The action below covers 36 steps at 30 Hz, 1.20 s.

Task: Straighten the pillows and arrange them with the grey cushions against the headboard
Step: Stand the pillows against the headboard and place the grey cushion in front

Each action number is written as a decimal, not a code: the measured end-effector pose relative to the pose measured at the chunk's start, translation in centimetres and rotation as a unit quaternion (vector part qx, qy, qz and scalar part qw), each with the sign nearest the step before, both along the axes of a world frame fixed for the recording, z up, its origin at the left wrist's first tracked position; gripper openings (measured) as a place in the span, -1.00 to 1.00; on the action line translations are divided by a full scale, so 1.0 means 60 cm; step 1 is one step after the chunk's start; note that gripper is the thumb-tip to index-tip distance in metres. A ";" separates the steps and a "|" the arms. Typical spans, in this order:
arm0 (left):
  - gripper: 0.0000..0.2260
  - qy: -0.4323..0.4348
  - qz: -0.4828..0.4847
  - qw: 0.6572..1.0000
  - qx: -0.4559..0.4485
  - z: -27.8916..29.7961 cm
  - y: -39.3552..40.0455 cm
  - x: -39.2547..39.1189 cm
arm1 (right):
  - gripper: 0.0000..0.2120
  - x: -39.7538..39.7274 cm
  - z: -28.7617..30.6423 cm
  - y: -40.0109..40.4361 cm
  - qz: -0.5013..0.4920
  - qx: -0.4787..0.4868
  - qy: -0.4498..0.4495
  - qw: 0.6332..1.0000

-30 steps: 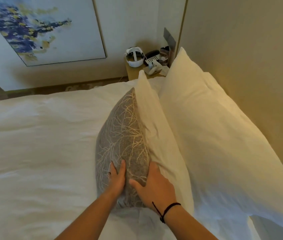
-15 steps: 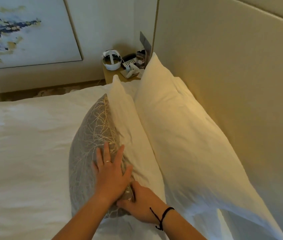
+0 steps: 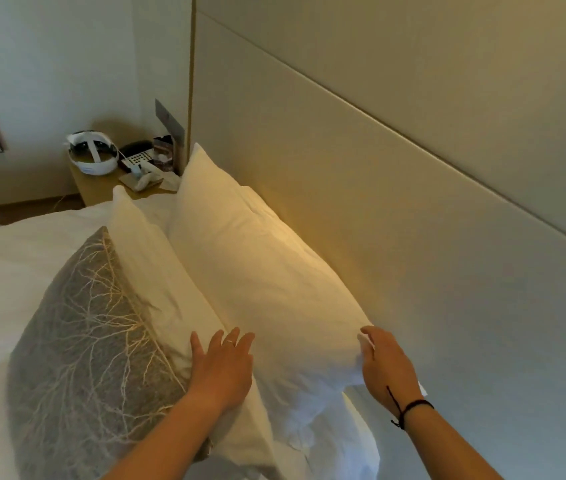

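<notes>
A large white pillow (image 3: pixel 260 265) leans against the beige headboard (image 3: pixel 395 188). In front of it stands a smaller white pillow (image 3: pixel 156 271), and a grey cushion (image 3: pixel 80 344) with a pale branch pattern leans on that one. My left hand (image 3: pixel 220 367), fingers spread, lies flat across the near ends of the two white pillows. My right hand (image 3: pixel 383 365), with a black wrist cord, pinches the near corner of the large pillow on the headboard side.
A white duvet (image 3: pixel 7 271) covers the bed to the left. Beyond the pillows a wooden nightstand (image 3: pixel 101 187) carries a white headset (image 3: pixel 92 155), a phone and small items. A framed picture edge shows on the far left wall.
Both hands have left the grey cushion. The left hand moved right onto the white pillows, the right hand reached over to the large pillow's corner. The view turned toward the headboard.
</notes>
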<state>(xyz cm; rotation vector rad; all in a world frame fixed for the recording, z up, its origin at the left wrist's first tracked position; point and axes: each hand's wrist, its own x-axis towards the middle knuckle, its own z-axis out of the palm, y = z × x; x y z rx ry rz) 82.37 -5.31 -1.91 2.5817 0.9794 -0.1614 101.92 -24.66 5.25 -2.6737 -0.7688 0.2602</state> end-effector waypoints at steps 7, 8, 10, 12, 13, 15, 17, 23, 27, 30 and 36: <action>-0.57 -0.022 -0.065 0.997 -0.041 0.028 -0.005 0.001 | -0.70 0.043 0.009 -0.006 -0.123 0.079 0.104 0.984; -0.58 -0.034 -0.066 0.996 -0.043 0.033 -0.002 0.004 | -0.68 0.049 0.010 -0.007 -0.137 0.082 0.120 0.980; -0.59 -0.071 -0.062 0.995 -0.039 0.043 0.001 0.014 | -0.65 0.060 0.013 -0.011 -0.157 0.102 0.151 0.971; -0.62 -0.117 -0.058 0.991 -0.021 0.050 0.001 0.030 | -0.67 0.071 0.014 -0.012 -0.154 0.110 0.165 0.968; -0.63 -0.136 -0.059 0.989 -0.013 0.053 -0.001 0.039 | -0.70 0.077 0.014 -0.011 -0.142 0.101 0.163 0.971; -0.64 -0.157 -0.064 0.986 -0.003 0.057 -0.005 0.058 | -0.80 0.088 0.014 -0.004 -0.112 0.080 0.154 0.978; -0.64 -0.158 -0.069 0.985 0.000 0.058 -0.011 0.079 | -0.82 0.096 0.010 0.003 -0.087 0.058 0.151 0.983; -0.64 -0.150 -0.065 0.986 0.014 0.049 -0.013 0.122 | -0.63 0.114 -0.007 0.024 -0.057 0.081 0.203 0.974; -0.64 -0.117 -0.081 0.990 0.017 0.046 0.008 0.151 | -0.65 0.128 -0.009 0.022 -0.057 0.107 0.278 0.953; -0.61 -0.123 -0.043 0.991 -0.010 0.051 0.026 0.177 | -0.84 0.131 -0.003 0.023 -0.037 0.166 0.296 0.940; -0.65 -0.160 0.009 0.987 0.002 0.068 0.062 0.250 | -0.72 0.136 0.057 0.037 0.109 0.205 0.161 0.959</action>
